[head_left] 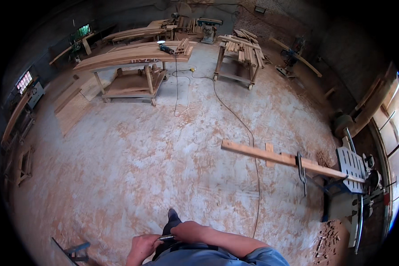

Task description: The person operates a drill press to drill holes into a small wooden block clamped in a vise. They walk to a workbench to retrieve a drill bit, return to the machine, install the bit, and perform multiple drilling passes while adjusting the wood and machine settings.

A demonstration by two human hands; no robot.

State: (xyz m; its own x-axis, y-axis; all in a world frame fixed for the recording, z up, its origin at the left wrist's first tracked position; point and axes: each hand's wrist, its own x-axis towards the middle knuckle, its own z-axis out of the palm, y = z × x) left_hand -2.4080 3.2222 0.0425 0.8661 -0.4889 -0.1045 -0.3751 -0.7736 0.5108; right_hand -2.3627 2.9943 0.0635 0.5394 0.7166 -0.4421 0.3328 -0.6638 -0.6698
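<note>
Close to my body, at the bottom of the head view, both hands meet at waist height. Between them lies a slim, dark and silvery pen-like thing (166, 237); its exact kind is too small to make out. My right hand (188, 231) is closed around its right end, with the forearm reaching in from the right. The fingers of my left hand (144, 246) are closed at its left end. My blue shirt (208, 256) is just below, and one dark shoe (172, 213) shows on the floor beyond the hands.
A long timber beam (270, 155) extends from a machine (352, 170) at right, with a clamp (301, 173) on it. Wheeled tables carry planks (133, 54) and cut strips (248, 48). A cable (239, 116) crosses the dusty floor. A blue metal stand (77, 248) is near left.
</note>
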